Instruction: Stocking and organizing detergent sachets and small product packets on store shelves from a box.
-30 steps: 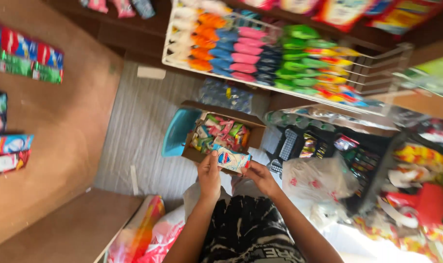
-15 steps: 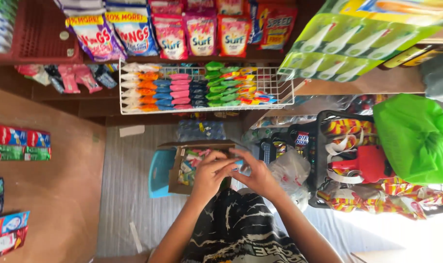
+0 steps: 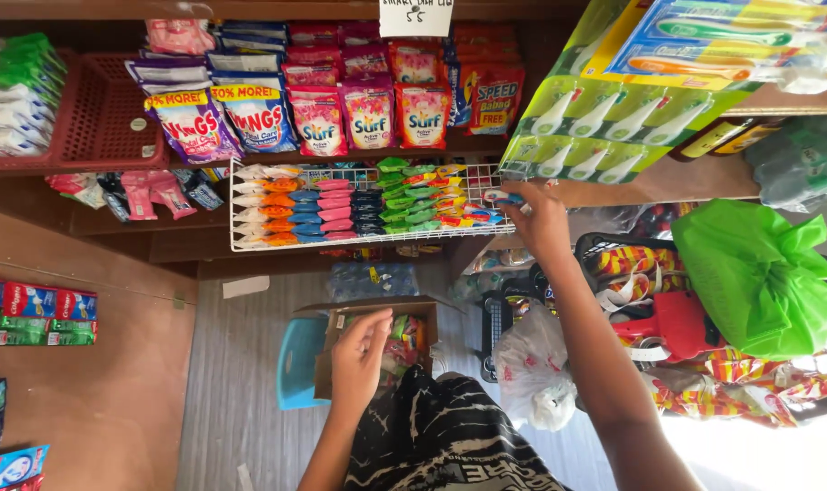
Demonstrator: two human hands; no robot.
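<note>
My right hand [image 3: 539,218] reaches up to the right end of a white wire rack [image 3: 250,244] and pinches a small blue and red sachet [image 3: 502,196] at its rim. The rack holds rows of small sachets [image 3: 359,211] in orange, blue, pink, dark, green and yellow. My left hand [image 3: 359,356] hovers low over an open cardboard box [image 3: 327,359] of colourful packets, fingers loosely curled; I cannot tell whether it holds anything. The box sits in a light blue basin [image 3: 295,362] on the floor.
Detergent pouches [image 3: 322,109] hang on the shelf above the rack. A red basket [image 3: 95,118] stands at upper left, toothbrush cards [image 3: 704,36] at upper right. A green plastic bag [image 3: 759,273], a white bag [image 3: 531,368] and a dark crate of snacks crowd the right. Boxed goods line the brown counter [image 3: 86,382].
My view has tilted up from the box to the shelves. My hands, together over the box before, have parted: the right rose to the wire rack with a sachet, the left stayed low.
</note>
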